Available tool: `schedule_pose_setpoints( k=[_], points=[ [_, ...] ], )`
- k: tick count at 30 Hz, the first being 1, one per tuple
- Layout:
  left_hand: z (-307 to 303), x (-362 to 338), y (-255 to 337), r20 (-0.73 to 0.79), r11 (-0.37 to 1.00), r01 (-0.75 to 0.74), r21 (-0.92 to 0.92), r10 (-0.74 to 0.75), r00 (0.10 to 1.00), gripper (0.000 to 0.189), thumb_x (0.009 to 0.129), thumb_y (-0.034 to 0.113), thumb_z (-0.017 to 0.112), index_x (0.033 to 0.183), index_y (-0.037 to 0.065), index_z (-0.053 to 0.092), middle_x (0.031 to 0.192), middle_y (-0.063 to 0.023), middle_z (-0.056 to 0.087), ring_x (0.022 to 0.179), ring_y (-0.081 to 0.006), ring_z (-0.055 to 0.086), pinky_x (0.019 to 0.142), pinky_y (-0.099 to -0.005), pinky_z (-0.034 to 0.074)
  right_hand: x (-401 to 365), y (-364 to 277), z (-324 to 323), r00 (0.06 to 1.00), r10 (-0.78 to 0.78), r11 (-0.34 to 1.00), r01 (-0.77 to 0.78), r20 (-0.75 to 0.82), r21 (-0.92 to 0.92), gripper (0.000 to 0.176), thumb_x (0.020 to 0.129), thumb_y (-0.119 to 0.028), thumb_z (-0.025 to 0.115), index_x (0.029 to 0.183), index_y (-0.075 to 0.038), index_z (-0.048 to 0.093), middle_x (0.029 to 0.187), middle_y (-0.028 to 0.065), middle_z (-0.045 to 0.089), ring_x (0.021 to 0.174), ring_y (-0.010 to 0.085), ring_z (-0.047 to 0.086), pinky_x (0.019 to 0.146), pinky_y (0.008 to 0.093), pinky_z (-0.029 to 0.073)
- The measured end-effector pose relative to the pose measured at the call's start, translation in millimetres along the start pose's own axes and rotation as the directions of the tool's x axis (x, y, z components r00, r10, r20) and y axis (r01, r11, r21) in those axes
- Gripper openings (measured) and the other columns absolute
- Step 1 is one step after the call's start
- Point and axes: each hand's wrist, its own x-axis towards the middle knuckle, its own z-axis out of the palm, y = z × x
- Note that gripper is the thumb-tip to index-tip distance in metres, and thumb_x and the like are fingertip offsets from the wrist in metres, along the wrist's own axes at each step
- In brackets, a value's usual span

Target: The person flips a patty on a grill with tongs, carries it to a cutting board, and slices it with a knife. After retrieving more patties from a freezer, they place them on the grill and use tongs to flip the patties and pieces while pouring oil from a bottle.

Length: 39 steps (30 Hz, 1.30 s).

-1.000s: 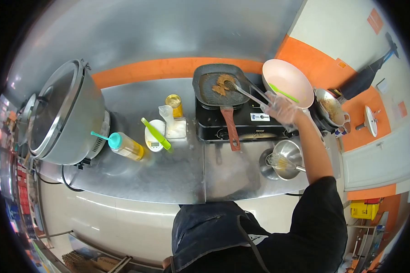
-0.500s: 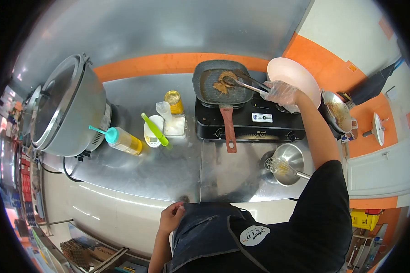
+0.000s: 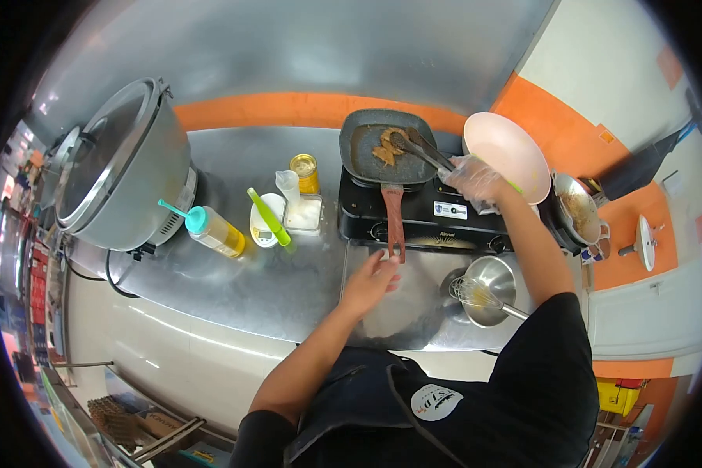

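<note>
A dark square grill pan (image 3: 370, 164) with a red-brown handle (image 3: 395, 222) sits on a black portable stove (image 3: 437, 214). Browned pieces of food (image 3: 387, 148) lie in the pan. My right hand (image 3: 472, 179), in a clear plastic glove, is shut on metal tongs (image 3: 417, 150) whose tips rest on the food. My left hand (image 3: 370, 281) is bare, fingers apart, hovering over the steel counter just below the end of the pan handle, holding nothing.
A steel bowl with a whisk (image 3: 487, 288) sits right of my left hand. A pink pan (image 3: 507, 152), a second small pan (image 3: 577, 207), a yellow squeeze bottle (image 3: 210, 230), a scale with green spatula (image 3: 267, 222), a tin can (image 3: 304, 171) and a large rice cooker (image 3: 121, 175) stand around.
My left hand rose from my waist and reached over the counter toward the pan handle. My right hand stayed at the pan with the tongs on the food.
</note>
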Motion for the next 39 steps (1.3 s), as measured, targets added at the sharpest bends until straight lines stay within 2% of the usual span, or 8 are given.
schedule_pose_setpoints(
  k=[4, 9, 21, 24, 26, 34, 36, 39],
  points=[
    [20, 36, -1, 0.088, 0.996, -0.079, 0.030, 0.076, 0.993, 0.030, 0.097, 0.022, 0.058, 0.119, 0.001, 0.057, 0.105, -0.0053, 0.063, 0.089, -0.0137, 0.065, 0.078, -0.0255, 0.055, 11, -4, 17, 0.999, -0.028, 0.999, 0.028, -0.027, 0.028, 0.046, 0.091, -0.039, 0.056, 0.096, 0.006, 0.062, 0.070, 0.0201, 0.061, 0.072, 0.0349, 0.062, 0.074, 0.0436, 0.048],
    [20, 38, -2, 0.088, 0.995, -0.097, 0.033, 0.093, 0.992, 0.019, 0.098, 0.017, 0.056, 0.109, 0.002, 0.061, 0.099, -0.0028, 0.062, 0.084, -0.0111, 0.064, 0.074, -0.0239, 0.055, 25, -9, 32, 0.996, -0.052, 0.996, 0.057, -0.078, 0.065, 0.048, 0.090, -0.041, 0.055, 0.092, 0.006, 0.063, 0.073, 0.0210, 0.062, 0.075, 0.0367, 0.061, 0.075, 0.0429, 0.047],
    [12, 36, 1, 0.118, 0.996, -0.077, 0.035, 0.072, 0.990, 0.023, 0.099, 0.019, 0.056, 0.114, 0.003, 0.061, 0.101, -0.0027, 0.063, 0.087, -0.0110, 0.064, 0.075, -0.0235, 0.055, 30, -31, 38, 0.997, -0.020, 0.878, -0.016, 0.070, 0.479, 0.036, 0.090, -0.035, 0.061, 0.083, 0.000, 0.058, 0.065, 0.0032, 0.050, 0.055, 0.0111, 0.047, 0.049, 0.0287, 0.039],
    [11, 35, 3, 0.123, 0.998, -0.066, 0.020, 0.063, 0.990, 0.024, 0.099, 0.020, 0.056, 0.115, 0.003, 0.061, 0.102, -0.0028, 0.063, 0.088, -0.0111, 0.064, 0.075, -0.0235, 0.054, 32, -19, 32, 0.981, 0.022, 0.739, -0.144, 0.190, 0.658, 0.027, 0.091, -0.028, 0.062, 0.087, -0.002, 0.057, 0.071, 0.0010, 0.051, 0.056, 0.0087, 0.046, 0.047, 0.0231, 0.039],
    [11, 35, 3, 0.114, 0.997, -0.079, 0.003, 0.078, 0.990, 0.020, 0.098, 0.018, 0.056, 0.109, 0.002, 0.061, 0.097, -0.0025, 0.063, 0.083, -0.0103, 0.065, 0.071, -0.0230, 0.054, 32, -4, 28, 0.956, -0.079, 0.445, -0.221, 0.283, 0.868, 0.018, 0.093, -0.019, 0.061, 0.094, -0.002, 0.056, 0.079, 0.0020, 0.053, 0.058, 0.0059, 0.047, 0.046, 0.0171, 0.038],
    [-8, 33, 11, 0.124, 0.991, -0.070, 0.111, 0.056, 0.991, 0.025, 0.096, 0.020, 0.059, 0.113, 0.003, 0.062, 0.096, -0.0015, 0.065, 0.084, -0.0093, 0.064, 0.065, -0.0220, 0.048, 42, 36, 24, 0.892, -0.144, 0.251, -0.386, 0.428, 0.888, 0.019, 0.094, -0.014, 0.059, 0.106, -0.001, 0.053, 0.088, 0.0061, 0.056, 0.060, 0.0053, 0.047, 0.039, 0.0142, 0.035],
    [-20, 33, 12, 0.038, 0.955, -0.129, 0.267, 0.123, 0.992, 0.024, 0.092, 0.018, 0.059, 0.110, 0.003, 0.064, 0.089, -0.0003, 0.065, 0.075, -0.0075, 0.062, 0.060, -0.0223, 0.044, 44, 38, 24, 0.888, -0.126, 0.244, -0.405, 0.443, 0.881, 0.020, 0.093, -0.014, 0.060, 0.107, -0.001, 0.053, 0.088, 0.0065, 0.057, 0.061, 0.0058, 0.047, 0.039, 0.0140, 0.034],
    [-39, 32, 13, -0.046, 0.961, -0.147, 0.234, 0.162, 0.986, 0.024, 0.087, 0.020, 0.059, 0.100, 0.002, 0.066, 0.082, -0.0006, 0.066, 0.067, -0.0079, 0.061, 0.060, -0.0234, 0.045, 53, 49, 25, 0.857, -0.173, 0.255, -0.436, 0.485, 0.863, 0.022, 0.093, -0.015, 0.061, 0.108, -0.001, 0.053, 0.088, 0.0066, 0.057, 0.061, 0.0060, 0.047, 0.039, 0.0141, 0.034]
  ],
)
